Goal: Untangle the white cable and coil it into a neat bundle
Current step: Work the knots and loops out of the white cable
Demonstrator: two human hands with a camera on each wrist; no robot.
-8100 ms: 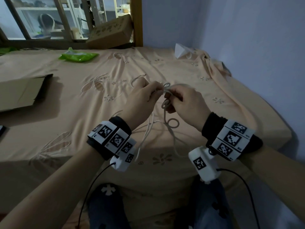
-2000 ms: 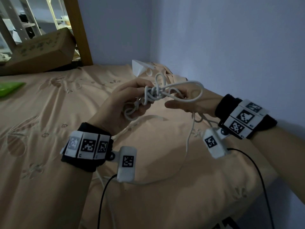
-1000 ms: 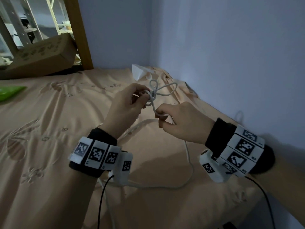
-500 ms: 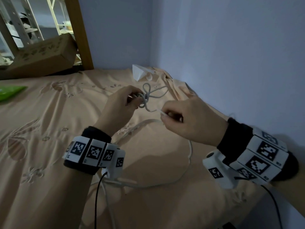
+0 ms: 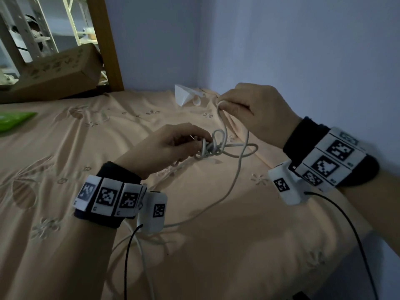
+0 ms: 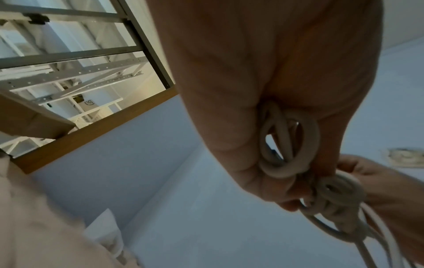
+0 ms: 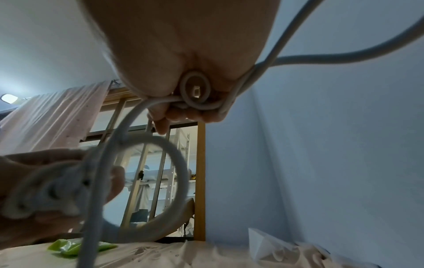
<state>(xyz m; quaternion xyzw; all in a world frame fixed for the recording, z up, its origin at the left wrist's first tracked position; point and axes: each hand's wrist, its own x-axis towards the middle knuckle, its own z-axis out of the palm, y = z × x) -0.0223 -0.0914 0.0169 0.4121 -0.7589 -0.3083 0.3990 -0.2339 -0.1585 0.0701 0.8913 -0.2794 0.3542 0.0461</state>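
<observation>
Over the bed (image 5: 65, 148), my left hand (image 5: 168, 146) pinches the knot (image 5: 211, 148) and my right hand (image 5: 255, 111) grips a cable (image 5: 236, 178) strand; a hard pull may tighten it.

In the head view, the left hand (image 5: 168, 146) covers part of the knot in the white cable (image 5: 213, 147), so how the strands cross inside the fingers cannot be told. The cable's slack runs under the left wrist and off the bottom edge; neither end shows. The right hand (image 5: 255, 111) hides whatever length lies in its palm. In the right wrist view, the near loop (image 7: 146, 190) and knot are blurred. The green packet (image 5: 13, 121) is cut by the left edge, and the print on the cardboard box (image 5: 56, 72) is too dim to read.
</observation>
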